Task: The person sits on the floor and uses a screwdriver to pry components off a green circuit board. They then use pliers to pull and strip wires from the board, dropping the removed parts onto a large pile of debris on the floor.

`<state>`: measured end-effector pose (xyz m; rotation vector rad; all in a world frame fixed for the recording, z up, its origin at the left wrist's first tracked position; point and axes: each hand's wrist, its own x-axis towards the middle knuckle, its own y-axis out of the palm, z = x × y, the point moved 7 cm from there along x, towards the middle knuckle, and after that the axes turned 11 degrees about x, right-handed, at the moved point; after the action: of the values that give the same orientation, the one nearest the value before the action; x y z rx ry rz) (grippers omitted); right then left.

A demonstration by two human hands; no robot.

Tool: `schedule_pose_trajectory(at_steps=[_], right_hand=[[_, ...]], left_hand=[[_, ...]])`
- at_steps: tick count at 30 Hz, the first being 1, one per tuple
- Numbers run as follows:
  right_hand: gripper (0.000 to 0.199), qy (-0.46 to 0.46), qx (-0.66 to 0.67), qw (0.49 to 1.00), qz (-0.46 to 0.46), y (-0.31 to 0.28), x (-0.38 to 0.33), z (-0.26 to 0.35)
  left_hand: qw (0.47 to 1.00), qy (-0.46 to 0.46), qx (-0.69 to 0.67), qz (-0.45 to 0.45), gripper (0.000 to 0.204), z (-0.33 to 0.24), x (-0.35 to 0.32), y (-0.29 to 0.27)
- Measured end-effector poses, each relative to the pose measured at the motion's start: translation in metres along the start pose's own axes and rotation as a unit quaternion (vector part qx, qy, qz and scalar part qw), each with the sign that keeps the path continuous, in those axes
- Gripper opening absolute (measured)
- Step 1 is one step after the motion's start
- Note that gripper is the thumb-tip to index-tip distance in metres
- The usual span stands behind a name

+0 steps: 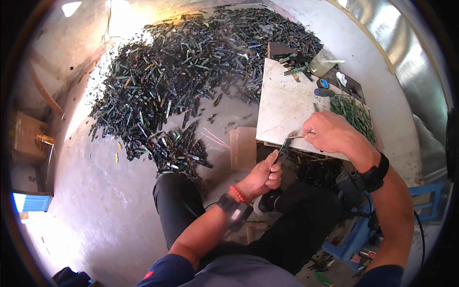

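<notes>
The left hand (265,177) has its grip closed around a narrow dark strip (284,147), held up at the near-left edge of the tabletop (281,107). The right hand (327,130) pinches a thin tool (298,137) at the strip's far end; contact is too small to confirm. The step seems to be working that end; the next move calls for a steady left grip. White surface gives room far-left; green strips (353,117) crowd the right.

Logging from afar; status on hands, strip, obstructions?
Left hand gripping dark strip. Right hand pinching thin rod at strip's upper end. Nothing visibly blocking; green strips heaped beside right hand.
</notes>
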<state>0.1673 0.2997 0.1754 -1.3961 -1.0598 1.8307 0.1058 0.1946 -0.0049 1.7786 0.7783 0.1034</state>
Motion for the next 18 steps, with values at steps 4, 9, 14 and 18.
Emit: schedule_pose_trajectory(at_steps=[4,9,14,18], right_hand=[[0.018,0.046,0.090,0.995,0.007,0.003,-0.007,-0.009],[0.021,0.026,0.251,0.967,-0.045,0.020,-0.024,-0.032],[0.014,-0.014,0.118,0.990,-0.070,0.012,-0.032,-0.018],[0.012,-0.071,0.049,0.990,-0.116,0.014,-0.037,-0.003]], left_hand=[[1.000,0.006,0.003,-0.016,0.049,-0.003,0.000,-0.004],[0.999,0.032,0.023,-0.032,0.049,-0.004,0.003,-0.011],[0.996,0.034,0.075,-0.037,0.049,-0.001,0.003,-0.008],[0.995,0.032,0.083,-0.051,0.048,0.000,0.001,-0.010]])
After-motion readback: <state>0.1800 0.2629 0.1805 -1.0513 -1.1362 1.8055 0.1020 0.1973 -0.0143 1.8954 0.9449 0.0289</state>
